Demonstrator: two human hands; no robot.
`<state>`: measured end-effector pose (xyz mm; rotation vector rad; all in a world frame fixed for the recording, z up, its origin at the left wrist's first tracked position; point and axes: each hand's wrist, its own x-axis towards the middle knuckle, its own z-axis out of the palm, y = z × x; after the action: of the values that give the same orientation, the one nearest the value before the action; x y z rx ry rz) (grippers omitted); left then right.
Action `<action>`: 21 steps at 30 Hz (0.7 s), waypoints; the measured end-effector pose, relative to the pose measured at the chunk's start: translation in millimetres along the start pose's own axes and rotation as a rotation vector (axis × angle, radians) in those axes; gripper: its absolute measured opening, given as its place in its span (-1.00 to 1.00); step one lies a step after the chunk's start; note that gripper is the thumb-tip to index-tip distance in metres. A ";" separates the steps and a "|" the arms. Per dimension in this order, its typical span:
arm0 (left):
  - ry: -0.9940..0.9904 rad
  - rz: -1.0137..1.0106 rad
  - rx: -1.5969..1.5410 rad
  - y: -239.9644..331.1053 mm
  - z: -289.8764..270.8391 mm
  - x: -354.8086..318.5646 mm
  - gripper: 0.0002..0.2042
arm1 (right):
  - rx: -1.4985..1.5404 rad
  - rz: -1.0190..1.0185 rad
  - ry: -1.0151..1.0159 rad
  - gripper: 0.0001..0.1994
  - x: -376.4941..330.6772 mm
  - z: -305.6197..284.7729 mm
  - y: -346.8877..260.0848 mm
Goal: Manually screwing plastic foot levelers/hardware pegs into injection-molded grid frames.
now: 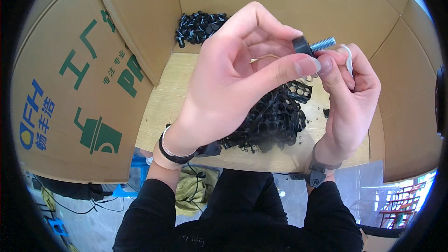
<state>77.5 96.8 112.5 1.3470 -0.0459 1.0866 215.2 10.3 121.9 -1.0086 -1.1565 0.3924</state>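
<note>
My left hand is raised over the table, its thumb and fingers closed round the black disc-shaped head of a screw foot. The silver threaded shank points up and to the right. Beside it my right hand is closed, thumb and forefinger pinched at the lower edge of the head. A thin white curved piece sticks out between the right fingers; the rest of it is hidden in the hand. Below the hands lies a heap of black perforated scrap sheets, partly covered by my left hand.
A pile of similar black-headed screw feet sits at the table's far left corner. Tall cardboard walls surround the wooden table at the back and both sides. A small black scrap lies near my right wrist.
</note>
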 end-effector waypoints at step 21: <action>0.104 -0.217 1.055 -56.9 -131.8 54.6 -0.75 | -1.040 -0.079 -0.537 -0.85 6.9 -6.1 64.4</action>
<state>72.5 242.2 63.1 2.1459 0.8357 1.0105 237.7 46.4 72.7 -1.8033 -1.9568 -0.0532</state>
